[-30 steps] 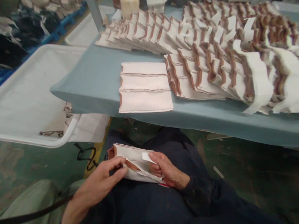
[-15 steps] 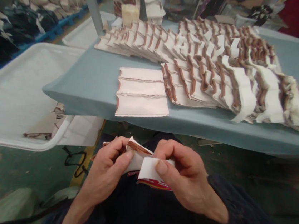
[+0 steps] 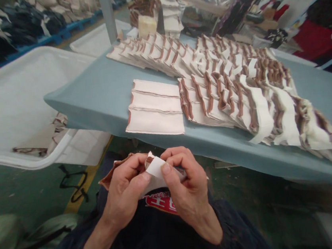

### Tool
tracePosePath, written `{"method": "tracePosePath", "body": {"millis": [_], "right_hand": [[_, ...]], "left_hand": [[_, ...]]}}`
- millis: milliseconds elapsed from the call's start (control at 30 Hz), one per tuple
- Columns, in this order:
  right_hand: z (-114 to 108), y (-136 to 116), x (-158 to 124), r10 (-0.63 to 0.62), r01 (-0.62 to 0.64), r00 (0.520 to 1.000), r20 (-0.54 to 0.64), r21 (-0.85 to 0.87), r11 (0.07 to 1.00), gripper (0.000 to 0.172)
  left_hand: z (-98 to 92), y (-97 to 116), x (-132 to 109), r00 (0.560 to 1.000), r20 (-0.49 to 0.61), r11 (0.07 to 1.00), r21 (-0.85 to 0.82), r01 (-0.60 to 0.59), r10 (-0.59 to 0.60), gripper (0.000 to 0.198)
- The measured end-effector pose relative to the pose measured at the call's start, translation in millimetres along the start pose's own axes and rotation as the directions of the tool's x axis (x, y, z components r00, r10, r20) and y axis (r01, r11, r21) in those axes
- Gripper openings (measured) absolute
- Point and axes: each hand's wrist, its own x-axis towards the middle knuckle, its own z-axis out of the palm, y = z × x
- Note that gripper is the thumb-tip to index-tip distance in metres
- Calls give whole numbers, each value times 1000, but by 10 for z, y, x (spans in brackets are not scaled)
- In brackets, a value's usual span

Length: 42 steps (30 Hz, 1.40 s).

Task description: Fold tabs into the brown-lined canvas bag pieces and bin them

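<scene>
Close to my body, my left hand is closed on a brown and off-white fabric piece, whose brown part sticks out to the left behind the fingers. My right hand pinches a white strip between thumb and fingers. The strip's free end lies over the fabric's edge, near my left thumb tip. Most of the fabric is hidden by my hands. On the table beyond lies a flat cream padded panel with ridged seams, beside a row of overlapping similar panels.
A blue-grey covered table stands in front of me. More rows of panels lie at its back, and white strips hang over panels at the right. To the left is a large white bin. A grey post rises behind the table.
My right hand has moved left, closer to my left hand, bringing the white strip onto the fabric's edge. My left hand keeps its hold. The view has shifted slightly.
</scene>
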Motion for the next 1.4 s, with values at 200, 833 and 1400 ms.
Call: {"method": "tracePosePath", "body": {"millis": [200,833,1400], "right_hand": [[41,37,-30,35,-35,999,-7,-33,999,23],[183,118,-124,113,-111,992,-61,27,993,19],[-121,107,29,286,-348,889,357,120,930,30]], "left_hand": [[-25,-18,-26,999,30,1000,-8,-19,19,15],[132,160,92,988,-127,975,214,-64,92,27],[-49,249,35,982,-82,907,401,-125,172,21]]}}
